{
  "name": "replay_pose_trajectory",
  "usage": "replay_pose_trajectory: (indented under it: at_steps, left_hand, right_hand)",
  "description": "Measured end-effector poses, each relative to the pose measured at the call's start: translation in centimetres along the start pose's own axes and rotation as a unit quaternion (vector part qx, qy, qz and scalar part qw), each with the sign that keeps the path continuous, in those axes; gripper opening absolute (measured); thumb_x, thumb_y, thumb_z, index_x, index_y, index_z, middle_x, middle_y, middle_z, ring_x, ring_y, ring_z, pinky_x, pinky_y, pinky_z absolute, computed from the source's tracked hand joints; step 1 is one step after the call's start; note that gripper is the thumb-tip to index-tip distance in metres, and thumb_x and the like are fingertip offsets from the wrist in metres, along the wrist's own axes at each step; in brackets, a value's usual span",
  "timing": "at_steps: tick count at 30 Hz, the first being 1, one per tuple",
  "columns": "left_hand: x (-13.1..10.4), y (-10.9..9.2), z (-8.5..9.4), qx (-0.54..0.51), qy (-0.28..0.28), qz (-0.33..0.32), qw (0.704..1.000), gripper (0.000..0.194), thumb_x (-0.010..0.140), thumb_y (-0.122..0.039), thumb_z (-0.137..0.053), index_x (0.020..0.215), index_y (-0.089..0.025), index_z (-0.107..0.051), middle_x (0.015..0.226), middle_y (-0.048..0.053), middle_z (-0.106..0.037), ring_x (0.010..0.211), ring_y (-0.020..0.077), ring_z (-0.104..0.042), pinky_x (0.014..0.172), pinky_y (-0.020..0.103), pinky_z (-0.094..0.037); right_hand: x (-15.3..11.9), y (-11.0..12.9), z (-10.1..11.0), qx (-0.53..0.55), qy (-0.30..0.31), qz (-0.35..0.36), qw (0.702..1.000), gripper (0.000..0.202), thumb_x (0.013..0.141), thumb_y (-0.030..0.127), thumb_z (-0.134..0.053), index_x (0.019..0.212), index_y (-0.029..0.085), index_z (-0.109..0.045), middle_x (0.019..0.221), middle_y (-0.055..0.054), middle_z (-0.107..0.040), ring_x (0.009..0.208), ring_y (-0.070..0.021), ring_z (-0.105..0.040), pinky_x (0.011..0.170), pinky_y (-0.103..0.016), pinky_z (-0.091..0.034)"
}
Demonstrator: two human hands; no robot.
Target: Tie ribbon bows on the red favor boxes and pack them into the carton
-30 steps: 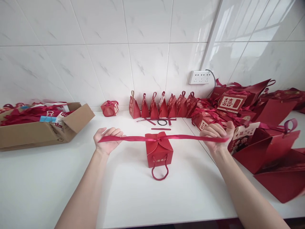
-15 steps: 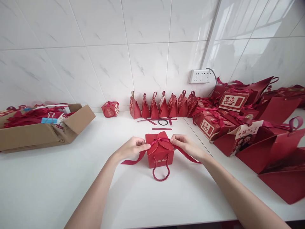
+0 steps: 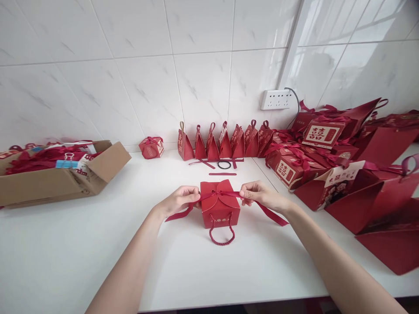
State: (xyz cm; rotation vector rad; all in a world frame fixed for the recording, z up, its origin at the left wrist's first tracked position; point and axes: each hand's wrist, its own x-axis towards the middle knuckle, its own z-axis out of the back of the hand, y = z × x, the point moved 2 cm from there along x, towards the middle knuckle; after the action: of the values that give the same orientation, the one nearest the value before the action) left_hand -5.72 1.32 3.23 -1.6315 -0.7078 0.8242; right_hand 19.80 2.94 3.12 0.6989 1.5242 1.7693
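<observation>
left hand [image 3: 183,198]: yours is totally bare, left of the red box [image 3: 220,213]
right hand [image 3: 262,195]: bare too, right of it
forearms [image 3: 131,257]: yours look uncovered, slim

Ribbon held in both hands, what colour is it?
The ribbon is a plain, deep pinkish red, seen in the head view.

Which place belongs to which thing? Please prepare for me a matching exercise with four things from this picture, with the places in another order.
Things
1. red ribbon over the middle box
2. black ring
3. power socket
4. blue clip

Places
A. on the tiled wall
B. pinched by the left hand and the right hand
C. in the cardboard box
D. flat on the white table

Pairs: 1-B, 2-D, 3-A, 4-C
</observation>
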Motion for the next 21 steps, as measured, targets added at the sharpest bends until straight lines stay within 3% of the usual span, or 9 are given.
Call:
replay_pose_trajectory:
  at_steps: [7, 10, 16, 21]
  left_hand:
    - [0.3, 0.8, 0.3, -0.022, 0.029, -0.01, 0.999, 0.031, 0.072, -0.032, -0.07, 0.059, -0.014, -0.047, 0.067, 0.001, -0.059, 0.062, 0.0107, -0.055, 0.064, 0.024, -0.04]
    - [0.3, 1.1, 0.6, -0.027, 0.031, -0.009, 0.999, 0.034, 0.071, -0.033, -0.07, 0.058, -0.014, -0.045, 0.066, 0.001, -0.058, 0.061, 0.0101, -0.054, 0.062, 0.023, -0.039]
    - [0.7, 1.3, 0.6, -0.034, 0.037, -0.012, 0.999, 0.041, 0.065, -0.037, -0.074, 0.055, -0.015, -0.04, 0.06, -0.001, -0.051, 0.056, 0.0086, -0.048, 0.056, 0.022, -0.037]
    - [0.6, 1.5, 0.5, -0.045, 0.03, -0.01, 0.998, 0.04, 0.064, -0.037, -0.075, 0.055, -0.015, -0.042, 0.057, -0.001, -0.048, 0.054, 0.0081, -0.045, 0.055, 0.022, -0.036]
  right_hand:
    - [0.0, 0.0, 0.5, -0.013, 0.02, -0.032, 0.999, 0.04, 0.067, 0.053, -0.068, 0.06, 0.016, -0.055, 0.053, 0.004, -0.042, 0.058, -0.0108, -0.046, 0.058, -0.025, -0.032]
    - [0.1, -0.3, 0.7, -0.02, 0.039, -0.031, 0.999, 0.041, 0.068, 0.054, -0.067, 0.061, 0.016, -0.056, 0.056, 0.004, -0.046, 0.055, -0.0089, -0.042, 0.058, -0.025, -0.032]
    - [0.2, -0.8, 1.2, -0.029, 0.056, -0.024, 0.998, 0.041, 0.071, 0.054, -0.065, 0.062, 0.015, -0.054, 0.06, 0.003, -0.048, 0.056, -0.0082, -0.041, 0.06, -0.025, -0.035]
    - [0.3, -1.1, 0.8, -0.002, 0.068, -0.038, 0.997, 0.043, 0.069, 0.056, -0.066, 0.061, 0.016, -0.053, 0.052, 0.006, -0.038, 0.052, -0.008, -0.038, 0.065, -0.028, -0.04]
